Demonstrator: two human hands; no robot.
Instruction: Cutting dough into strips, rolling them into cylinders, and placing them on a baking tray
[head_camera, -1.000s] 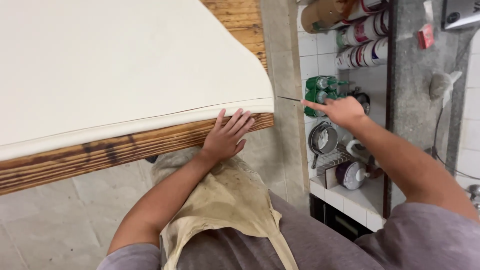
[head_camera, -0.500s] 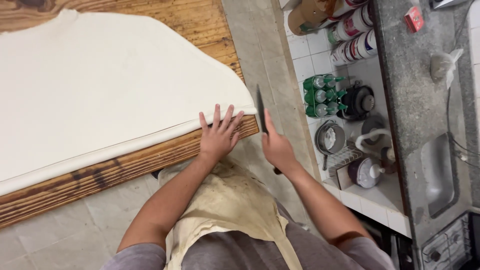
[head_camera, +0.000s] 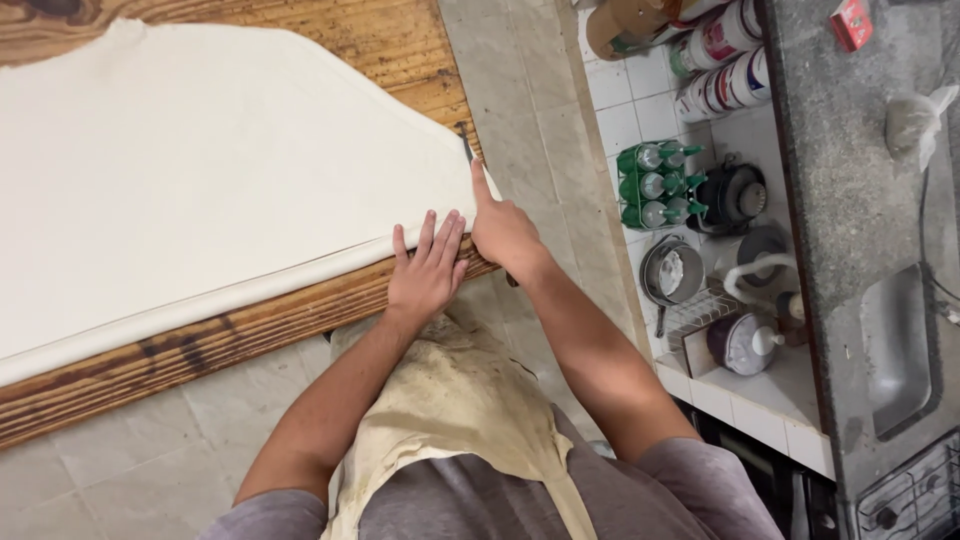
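A wide sheet of pale dough (head_camera: 190, 190) lies folded on a wooden table (head_camera: 200, 345). My left hand (head_camera: 428, 272) presses flat on the dough's near edge, fingers spread. My right hand (head_camera: 503, 228) is right beside it, shut on a knife (head_camera: 467, 150) whose dark blade lies along the dough's right corner, index finger stretched along the blade's back. A stained cream apron (head_camera: 450, 410) hangs below my arms.
To the right is a low tiled shelf (head_camera: 760, 400) with green-capped bottles (head_camera: 655, 185), pots (head_camera: 672, 270) and a kettle (head_camera: 745, 340). Cans (head_camera: 720, 60) are stacked further back. A grey stone counter (head_camera: 850, 170) with a steel sink (head_camera: 900, 350) runs along the right. Tiled floor lies below.
My right hand reached to the shelf side a second ago, came back with the knife, and now rests the blade on the dough's right corner. My left hand stayed on the dough edge.
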